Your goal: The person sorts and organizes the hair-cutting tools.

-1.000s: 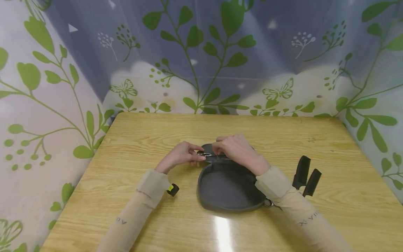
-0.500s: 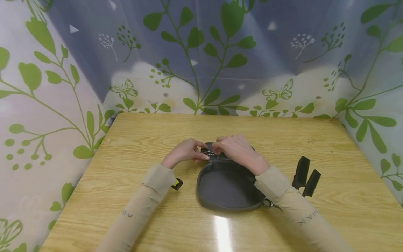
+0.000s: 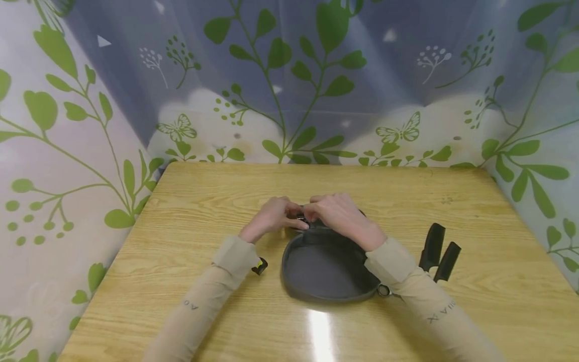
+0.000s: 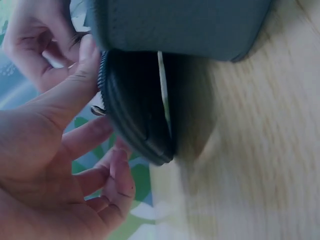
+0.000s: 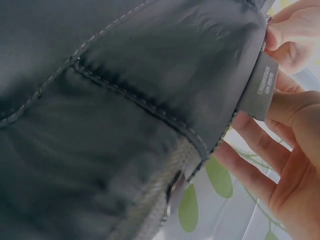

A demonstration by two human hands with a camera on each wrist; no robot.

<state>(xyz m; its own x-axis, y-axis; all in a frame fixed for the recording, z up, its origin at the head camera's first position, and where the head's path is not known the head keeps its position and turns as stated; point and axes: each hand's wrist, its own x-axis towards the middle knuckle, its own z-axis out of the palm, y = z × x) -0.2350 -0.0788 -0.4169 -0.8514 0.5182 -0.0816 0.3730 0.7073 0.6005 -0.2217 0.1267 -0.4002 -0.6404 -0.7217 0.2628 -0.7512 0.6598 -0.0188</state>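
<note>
The left hand has slid to its right since a second ago and now lies just beside the right hand, so the slim, shiny silver metal tool between its thumb and forefinger, mostly in view then, shows only as a short glint. The left hand is narrowed in a pinch on that tool, its other fingers extended behind the zipped edge in the wrist view. The right hand has kept its place: fingers bent, it pinches the rear part of the dark grey, soft-sided, rounded fabric case, close to a small printed grey fabric label. That case lies open, its hollow below both hands and toward the person, unmoved on the pale yellow wood-grain table. Likewise unmoved are two flat black comb-like tools, well to the right hand's right, and a silver metal ring handle nearer the person, beside the case and partly under the beige right sleeve.
</note>
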